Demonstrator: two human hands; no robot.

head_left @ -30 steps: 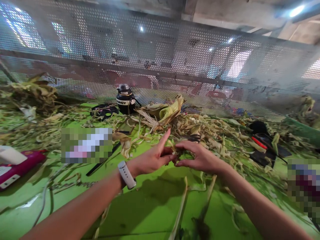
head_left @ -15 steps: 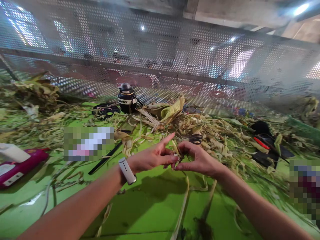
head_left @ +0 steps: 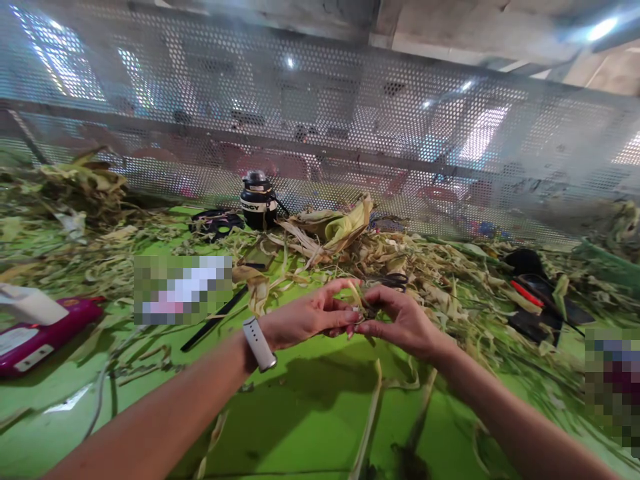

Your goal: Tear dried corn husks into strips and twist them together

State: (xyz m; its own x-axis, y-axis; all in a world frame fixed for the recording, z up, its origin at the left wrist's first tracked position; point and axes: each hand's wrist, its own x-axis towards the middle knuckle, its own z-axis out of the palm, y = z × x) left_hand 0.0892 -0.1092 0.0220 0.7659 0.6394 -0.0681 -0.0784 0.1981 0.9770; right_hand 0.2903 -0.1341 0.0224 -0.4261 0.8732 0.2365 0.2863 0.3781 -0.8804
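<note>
My left hand, with a pale watch strap on the wrist, is closed in a pinch on a small piece of dry husk. My right hand meets it fingertip to fingertip and pinches the same piece from the other side. The fingers hide most of the piece; a thin yellowish strip of it rises between them. Just behind my right hand lie dark-handled scissors. Below the hands, a long pale husk strip lies on the green tabletop.
Heaped dry husks cover the back of the table, with a large folded husk among them. A black jug stands behind. At left are a magenta power strip and a black stick; a red-handled tool lies right. A perforated metal panel rises beyond.
My left index finger, stretched out before, has bent in toward the piece. Both hands stay together at nearly the same place, and the view has shifted slightly.
</note>
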